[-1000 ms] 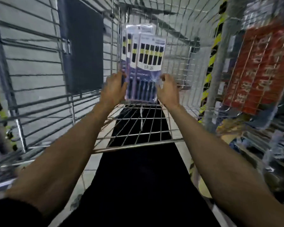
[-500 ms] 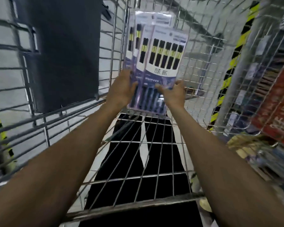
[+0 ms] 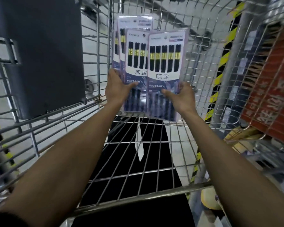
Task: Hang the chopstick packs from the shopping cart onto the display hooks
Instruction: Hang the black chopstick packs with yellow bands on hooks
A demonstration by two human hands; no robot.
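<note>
Several chopstick packs (image 3: 164,63) stand upright and fanned inside the wire shopping cart (image 3: 138,161). Each pack is white on top with black chopsticks and yellow bands, dark blue below. My left hand (image 3: 117,88) grips the rear packs (image 3: 134,59) at their lower left, thumb across the front. My right hand (image 3: 181,95) grips the front pack at its lower right, thumb on its face. The front pack sits slightly lower and to the right of the others. No display hooks are in view.
A dark flat panel (image 3: 39,54) hangs on the cart's left wall. Red printed boxes (image 3: 269,87) stand outside the cart's right side. Yellow-black striped posts (image 3: 223,59) run behind the mesh. Dark trousers show through the cart floor.
Both hands have lifted the packs nearer to the camera. The front pack has slid right and apart from the rest, so the stack is more fanned out.
</note>
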